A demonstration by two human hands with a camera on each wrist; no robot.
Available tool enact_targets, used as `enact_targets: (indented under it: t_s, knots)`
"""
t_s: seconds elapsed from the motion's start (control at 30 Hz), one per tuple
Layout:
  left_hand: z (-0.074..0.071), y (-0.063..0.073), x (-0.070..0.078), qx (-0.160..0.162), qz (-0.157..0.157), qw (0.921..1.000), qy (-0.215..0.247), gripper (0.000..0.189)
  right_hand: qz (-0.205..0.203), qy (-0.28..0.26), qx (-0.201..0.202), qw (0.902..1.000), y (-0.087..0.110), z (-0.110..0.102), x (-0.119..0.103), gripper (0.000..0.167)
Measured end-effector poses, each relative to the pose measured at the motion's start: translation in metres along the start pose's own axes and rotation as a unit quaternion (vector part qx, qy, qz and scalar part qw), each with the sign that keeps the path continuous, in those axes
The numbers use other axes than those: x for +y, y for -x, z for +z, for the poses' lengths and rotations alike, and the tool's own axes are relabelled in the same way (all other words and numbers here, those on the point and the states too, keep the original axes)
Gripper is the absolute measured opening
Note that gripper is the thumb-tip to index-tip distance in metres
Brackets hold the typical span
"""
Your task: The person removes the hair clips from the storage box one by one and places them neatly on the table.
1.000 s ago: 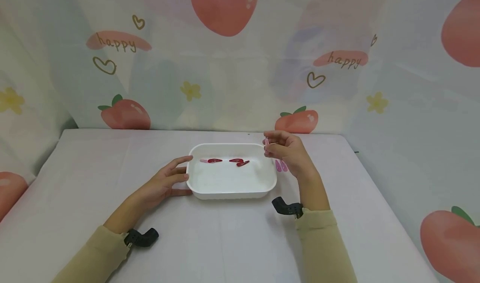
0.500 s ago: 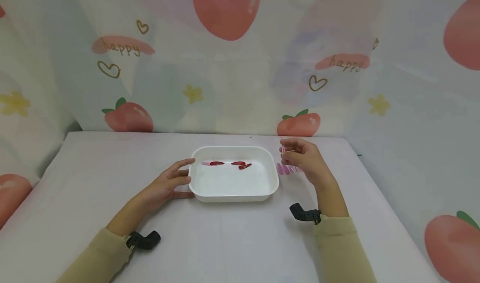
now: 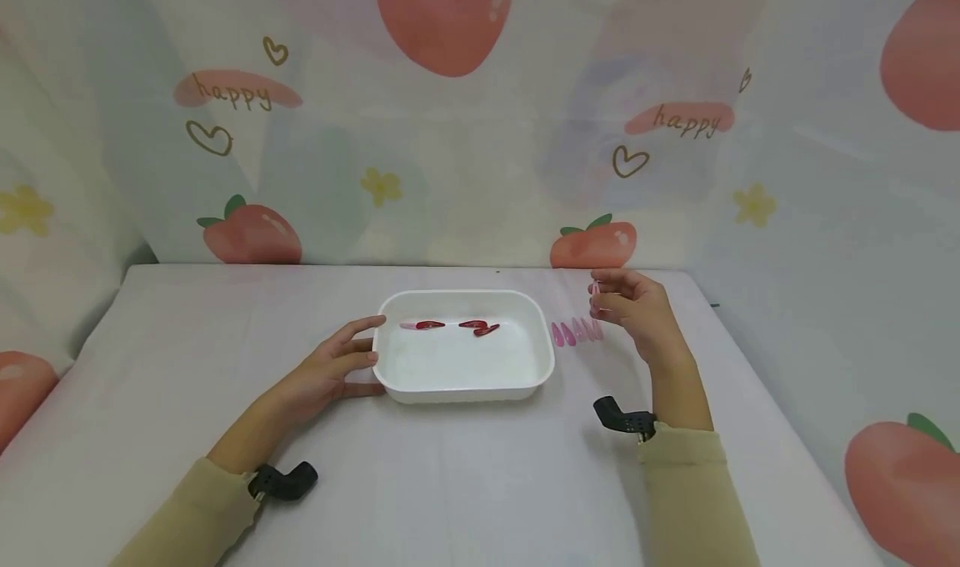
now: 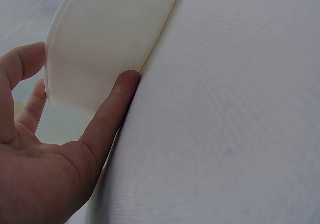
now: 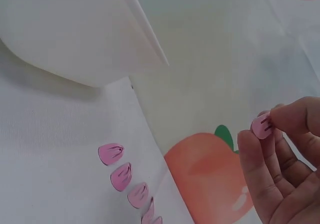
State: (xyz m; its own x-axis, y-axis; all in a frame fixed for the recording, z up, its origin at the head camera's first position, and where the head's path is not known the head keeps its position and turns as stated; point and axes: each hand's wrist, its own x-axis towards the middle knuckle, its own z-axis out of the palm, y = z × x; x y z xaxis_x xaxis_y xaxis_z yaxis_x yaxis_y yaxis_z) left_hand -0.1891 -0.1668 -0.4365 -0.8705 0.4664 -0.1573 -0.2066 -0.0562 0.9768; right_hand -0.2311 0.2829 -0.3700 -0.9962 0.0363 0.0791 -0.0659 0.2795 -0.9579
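Observation:
In the head view my left hand (image 3: pixel 322 371) lies against the left end of a white tray (image 3: pixel 465 394), fingertips at its rim and thumb low by its wall. The left wrist view shows the thumb (image 4: pixel 112 104) straight along the tray's base (image 4: pixel 110 39). To the tray's right, raised above the table, my right hand (image 3: pixel 637 317) pinches a pink snap hair clip (image 5: pixel 261 127) between thumb and fingertips. Below that hand, several pink hair clips (image 3: pixel 569 334) lie side by side in a slanting row.
Inside the tray are three red hair clips (image 3: pixel 431 324) and a pale pink clip (image 3: pixel 408 326) partly overlapped by one of them. A white cloth covers the table (image 3: pixel 450 484). Behind it hangs a printed curtain (image 3: pixel 465 175) with peaches and hearts.
My right hand has moved right from the tray's right rim, carrying the pink hair clip past the row, which now shows in full. The left hand and tray have stayed put.

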Motion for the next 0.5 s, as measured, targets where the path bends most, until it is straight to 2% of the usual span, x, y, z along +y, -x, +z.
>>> enact_targets:
  t_s: [0.27,0.5]
  knots:
    - [-0.002,0.000,0.000,0.001,-0.004,1.0000,0.001,0.062,0.023,0.001,0.028,0.9993,-0.001,-0.004,0.006,0.030]
    - [-0.002,-0.001,0.000,-0.005,0.002,1.0000,0.003,0.062,0.047,0.042,0.043,0.9971,-0.005,-0.010,0.017,0.034]
